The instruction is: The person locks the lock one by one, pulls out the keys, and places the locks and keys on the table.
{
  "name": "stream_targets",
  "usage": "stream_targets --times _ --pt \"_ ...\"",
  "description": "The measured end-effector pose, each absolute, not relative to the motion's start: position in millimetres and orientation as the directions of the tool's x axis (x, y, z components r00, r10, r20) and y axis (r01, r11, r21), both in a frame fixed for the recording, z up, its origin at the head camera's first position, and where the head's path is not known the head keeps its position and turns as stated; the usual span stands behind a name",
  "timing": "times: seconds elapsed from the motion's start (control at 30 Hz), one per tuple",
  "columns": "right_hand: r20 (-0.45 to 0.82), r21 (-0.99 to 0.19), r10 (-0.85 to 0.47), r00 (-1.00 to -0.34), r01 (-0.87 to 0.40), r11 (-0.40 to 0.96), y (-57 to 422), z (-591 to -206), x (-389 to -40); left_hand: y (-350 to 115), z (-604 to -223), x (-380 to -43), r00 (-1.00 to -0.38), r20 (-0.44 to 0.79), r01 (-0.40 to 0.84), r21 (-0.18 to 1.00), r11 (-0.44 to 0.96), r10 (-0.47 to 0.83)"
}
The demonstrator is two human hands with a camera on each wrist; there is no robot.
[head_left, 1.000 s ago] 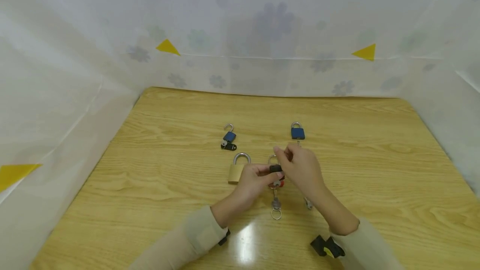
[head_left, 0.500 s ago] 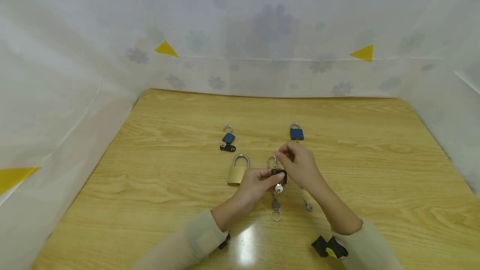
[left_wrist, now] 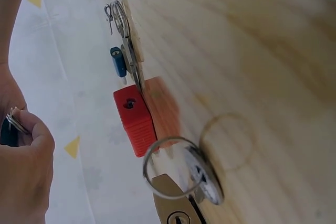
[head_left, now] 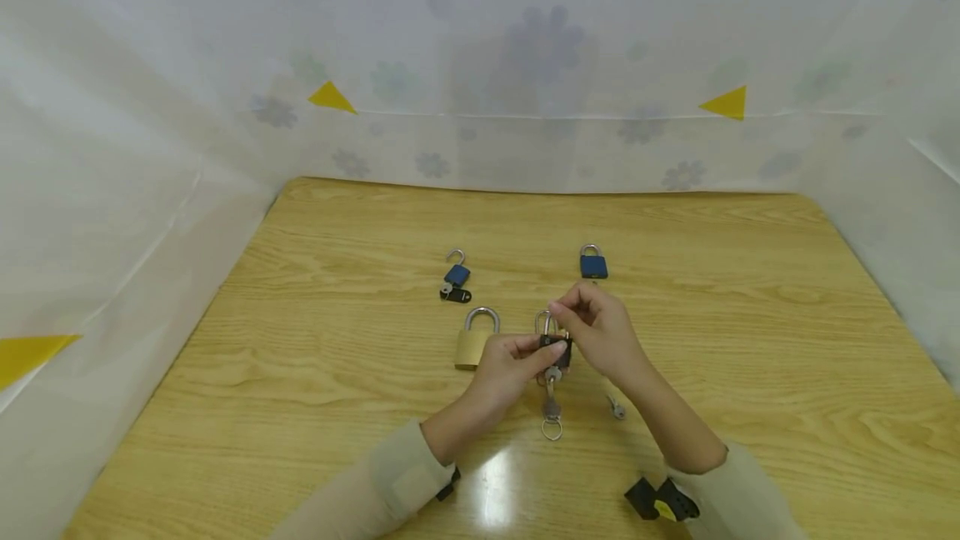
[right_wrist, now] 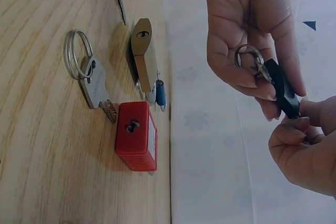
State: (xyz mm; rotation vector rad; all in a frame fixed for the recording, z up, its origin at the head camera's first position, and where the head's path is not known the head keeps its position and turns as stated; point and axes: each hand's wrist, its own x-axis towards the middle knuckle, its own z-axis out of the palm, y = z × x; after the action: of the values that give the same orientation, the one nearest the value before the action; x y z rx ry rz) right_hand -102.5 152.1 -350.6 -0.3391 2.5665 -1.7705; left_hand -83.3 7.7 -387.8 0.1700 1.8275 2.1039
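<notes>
In the head view my left hand (head_left: 502,377) pinches a flat black key tag (head_left: 557,352), with a silver key (head_left: 552,374) hanging below it. The right wrist view shows the tag's metal ring (right_wrist: 248,56) among the left fingers. My right hand (head_left: 600,332) meets the tag's far end with thumb and fingertips pinched together; what exactly lies between them is too small to tell. Beneath the hands stands a red padlock (right_wrist: 132,135), mostly hidden in the head view. A brass padlock (head_left: 472,348) is just left of them.
A blue padlock (head_left: 457,275) with its shackle open lies at back left beside another black tag (head_left: 455,296). A second blue padlock (head_left: 593,265) is at back right. Ringed key (head_left: 552,408) lies before the red padlock; another key (head_left: 617,408) lies further right.
The black tag has turned in the left fingers, and its key now hangs below. The right hand has shifted slightly downward and stays close to the tag. The padlocks have not moved.
</notes>
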Motion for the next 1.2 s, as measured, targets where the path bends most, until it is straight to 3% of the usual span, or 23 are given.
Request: stream_targets --times 0.67,1.2 --pt "0.264 -0.936 -0.203 -0.943 -0.302 0.182 153.7 -364.7 -101.4 10.1 -387.6 -84.6 -0.949 -0.102 -0.142 0.983 -0.119 0.298" --pt "0.251 -0.944 -0.327 -0.911 -0.306 0.126 157.5 -373.1 -105.8 10.3 -388.8 -86.7 -0.957 -0.103 -0.145 0.98 -0.14 0.271"
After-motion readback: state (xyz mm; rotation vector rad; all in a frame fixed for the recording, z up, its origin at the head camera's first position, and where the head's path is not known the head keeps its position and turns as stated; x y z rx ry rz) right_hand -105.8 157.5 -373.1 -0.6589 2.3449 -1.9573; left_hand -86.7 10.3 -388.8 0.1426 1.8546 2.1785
